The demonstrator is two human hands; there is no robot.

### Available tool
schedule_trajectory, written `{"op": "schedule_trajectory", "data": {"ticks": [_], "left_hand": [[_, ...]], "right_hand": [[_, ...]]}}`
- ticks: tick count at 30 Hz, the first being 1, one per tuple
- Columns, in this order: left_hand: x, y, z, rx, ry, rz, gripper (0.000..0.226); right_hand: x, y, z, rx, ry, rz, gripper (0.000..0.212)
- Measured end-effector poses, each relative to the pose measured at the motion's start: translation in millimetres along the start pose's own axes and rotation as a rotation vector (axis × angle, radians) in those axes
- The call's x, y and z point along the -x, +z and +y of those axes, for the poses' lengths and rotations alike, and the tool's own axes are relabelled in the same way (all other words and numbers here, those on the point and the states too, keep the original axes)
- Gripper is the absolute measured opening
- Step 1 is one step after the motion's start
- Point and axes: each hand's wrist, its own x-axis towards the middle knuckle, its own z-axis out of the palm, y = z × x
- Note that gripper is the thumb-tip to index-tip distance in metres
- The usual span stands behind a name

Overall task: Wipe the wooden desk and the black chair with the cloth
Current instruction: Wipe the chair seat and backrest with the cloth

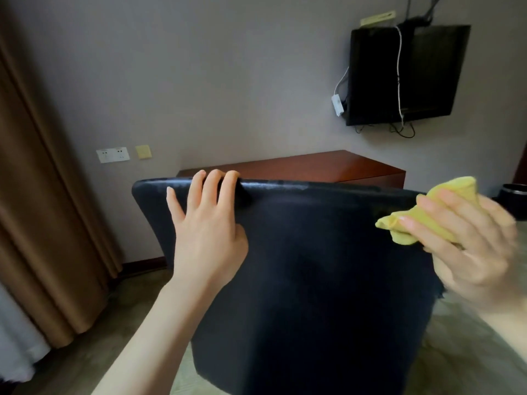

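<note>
Holding the chair: the left grip [208, 232] is clenched on the black chair [328, 266]. Three fingers hook over the top edge of the backrest, the little finger lies spread on the back, and the thumb presses into the padding.
Holding the cloth: the right grip [467, 243] is clenched round a bunched yellow cloth [453, 189], which pokes out above and to the left of the fingers.
Cloth position: at the upper right corner of the backrest. Motion blur hides whether it touches the chair.
Chair: seen from behind, with the backrest filling the middle of the view.
Desk: the wooden desk [328, 166] stands against the grey wall just behind the chair, below a dark wall-mounted screen [407, 75].
Container: a dark round bin [514, 195] sits to the right of the desk. Its inside cannot be seen.
Hidden or cut off: the chair's seat and legs are out of view, the desk's near left part is behind the backrest, the bin is cropped by the frame edge, and the right grip is smeared.
</note>
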Motion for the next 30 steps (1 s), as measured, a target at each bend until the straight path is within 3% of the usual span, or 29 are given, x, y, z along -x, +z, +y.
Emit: {"op": "schedule_trajectory", "data": {"ticks": [4,7,11,15,20,25,30], "left_hand": [[2.7,-0.1,21.6,0.038,-0.072,0.007,0.072],[3.6,1.1,29.4,0.042,-0.088,0.019,0.071],[3.8,-1.6,33.8,0.056,-0.078,0.009,0.070],[3.1,-6.4,28.1,0.142,-0.073,0.012,0.079],[6.4,-11.9,11.8,0.459,-0.189,0.000,0.092],[16.3,-17.8,-23.8,0.368,-0.417,0.083,0.086],[28.0,-28.2,-48.7,0.326,-0.469,0.061,0.079]], "right_hand": [[-19.4,-2.5,-21.3,-0.136,0.366,-0.008,0.036],[-39.4,-5.7,-40.7,-0.179,0.649,-0.040,0.038],[-73.4,-2.8,-65.5,-0.191,0.739,-0.152,0.040],[-104.2,11.8,-95.4,-0.222,0.664,-0.194,0.041],[-138.5,37.4,-134.4,-0.311,0.502,-0.206,0.040],[-172.5,73.2,-180.7,-0.351,0.245,-0.290,0.031],[-181.1,108.4,-230.1,-0.108,-0.129,-0.486,0.045]]}}
